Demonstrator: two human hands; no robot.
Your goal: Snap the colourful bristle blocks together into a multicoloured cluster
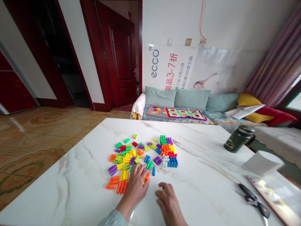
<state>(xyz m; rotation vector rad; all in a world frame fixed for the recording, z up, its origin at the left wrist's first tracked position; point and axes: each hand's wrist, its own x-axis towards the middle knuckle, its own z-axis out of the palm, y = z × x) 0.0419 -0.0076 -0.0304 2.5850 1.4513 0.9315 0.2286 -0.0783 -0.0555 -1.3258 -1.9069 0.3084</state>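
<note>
Bright plastic pegs lie in a loose heap on the white marble-patterned table (pixel 94 194). My left hand (pixel 137 183) reaches over the near side of the heap, its fingers curved down. Orange pegs (pixel 147 176) show between its thumb and index finger, with a bit of yellow below. To the right, my right hand (pixel 169 202) is low over the tabletop, thumb and fingers closed around a yellow-green peg (pixel 164 190), mostly hidden. A single blue peg (pixel 153 171) lies just beyond the hands. Upright pegs stand packed in colour blocks, including white pegs (pixel 165 161) and blue pegs (pixel 173 162).
On the table's right side are a dark green bottle (pixel 239 138), a white paper roll (pixel 263 163), keys (pixel 252 196) and a phone (pixel 275 197). A sofa with grey-green cushions (pixel 192 98) stands beyond the far table edge. A dark red door (pixel 121 53) is at the back.
</note>
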